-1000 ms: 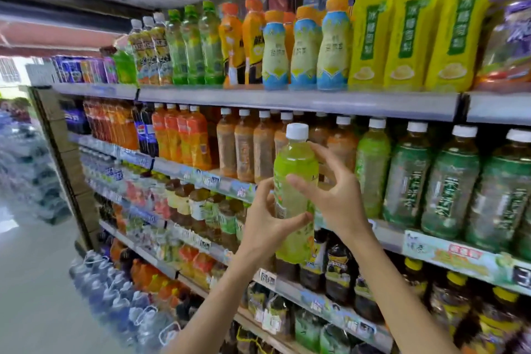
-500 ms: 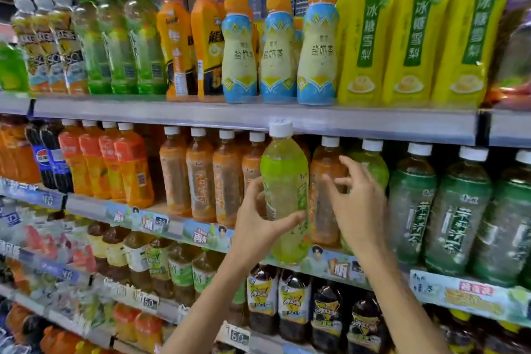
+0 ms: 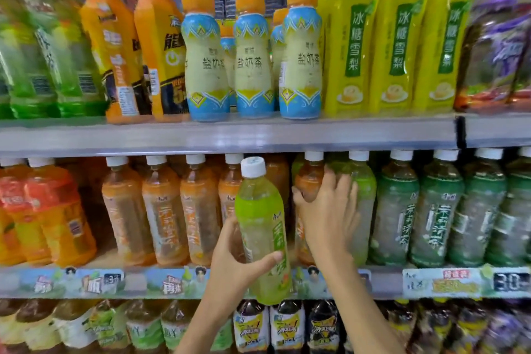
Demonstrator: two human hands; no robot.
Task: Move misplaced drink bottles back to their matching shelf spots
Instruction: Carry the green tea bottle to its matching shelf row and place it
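A light green drink bottle [image 3: 263, 227] with a white cap is upright in front of the middle shelf, and my left hand [image 3: 235, 264] grips its lower half. My right hand [image 3: 327, 213] is closed around the shoulder of an orange-brown tea bottle [image 3: 309, 181] that stands on the middle shelf. Just right of that bottle, a matching light green bottle [image 3: 363, 181] stands partly hidden behind my right hand. To the left runs a row of orange-brown tea bottles [image 3: 163, 210].
Dark green tea bottles [image 3: 431, 210] fill the middle shelf's right side and orange bottles [image 3: 48, 215] its left. The top shelf [image 3: 230, 133] carries green, orange, blue-cream and yellow bottles. More bottles stand below the price strip [image 3: 172, 282].
The view has closed in on the shelf. My right hand moved from beside the light green bottle onto the orange-brown bottle on the shelf. My left hand kept hold of the light green bottle.
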